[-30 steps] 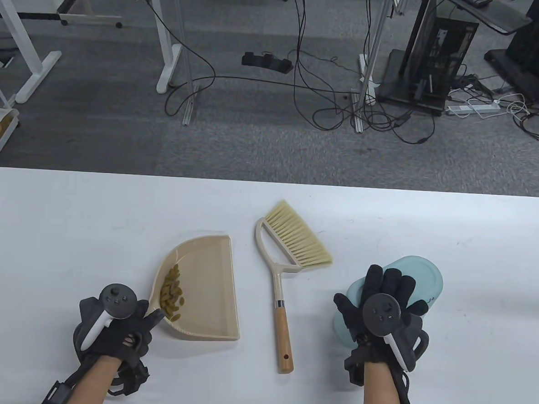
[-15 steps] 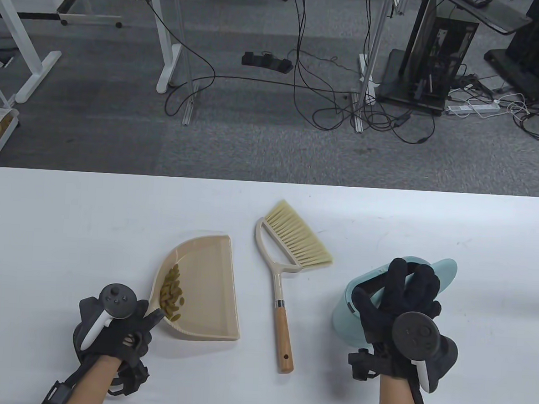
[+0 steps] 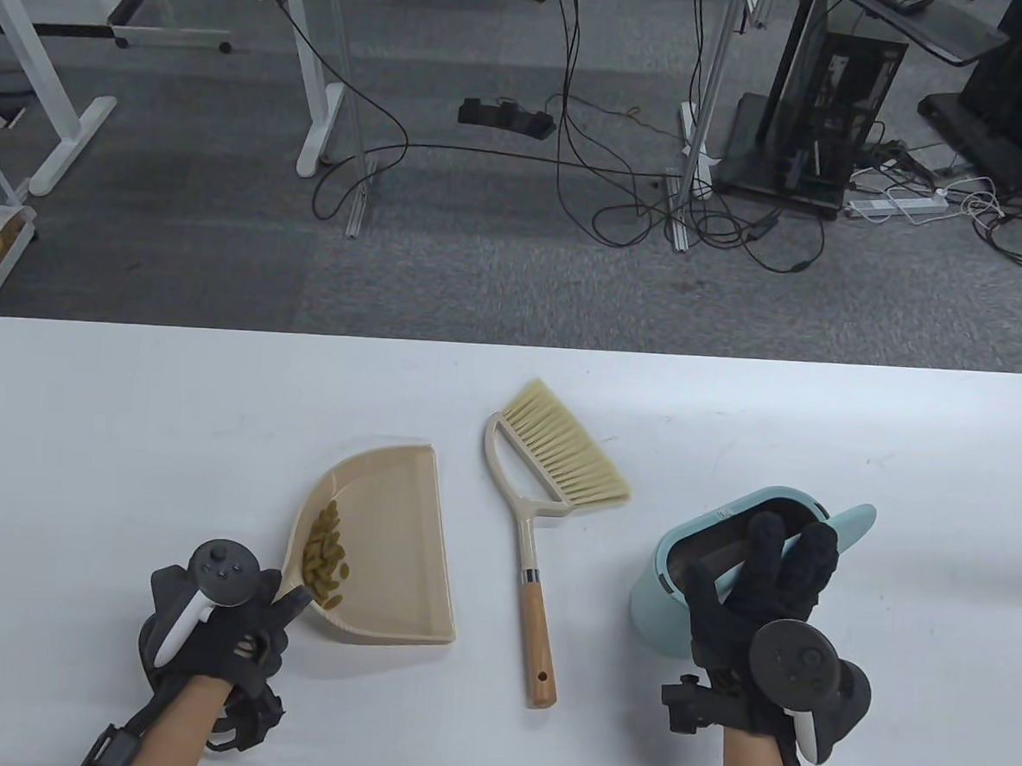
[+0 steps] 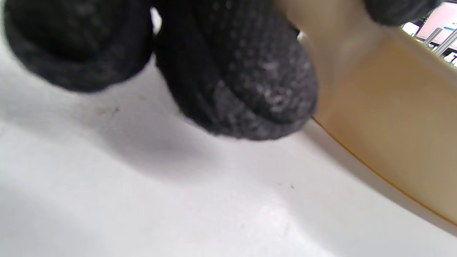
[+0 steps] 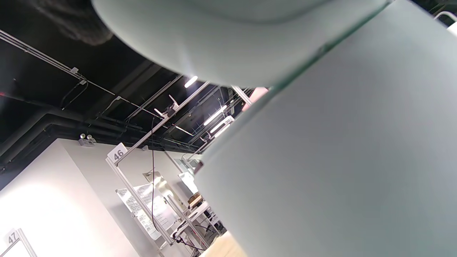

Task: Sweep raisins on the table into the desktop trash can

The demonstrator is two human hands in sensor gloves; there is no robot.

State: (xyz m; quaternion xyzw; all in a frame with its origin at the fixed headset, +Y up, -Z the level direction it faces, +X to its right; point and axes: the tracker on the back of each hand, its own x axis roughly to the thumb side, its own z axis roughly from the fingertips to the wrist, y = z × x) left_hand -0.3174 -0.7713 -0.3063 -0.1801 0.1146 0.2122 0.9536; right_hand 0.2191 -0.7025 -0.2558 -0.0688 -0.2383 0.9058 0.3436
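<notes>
Rightward, hands (image 3: 757, 606) at trash can (image 3: 666, 613) rim.

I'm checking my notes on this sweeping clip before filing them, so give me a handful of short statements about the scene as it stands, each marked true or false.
1. The raisins lie in the dustpan. True.
2. The right hand holds the brush. False: the brush lies on the table, touched by neither hand.
3. The trash can has its lid swung open. True.
4. The left hand rests flat on the table, away from the dustpan. False: it holds the dustpan's handle end.
5. The brush lies between the dustpan and the trash can. True.
</notes>
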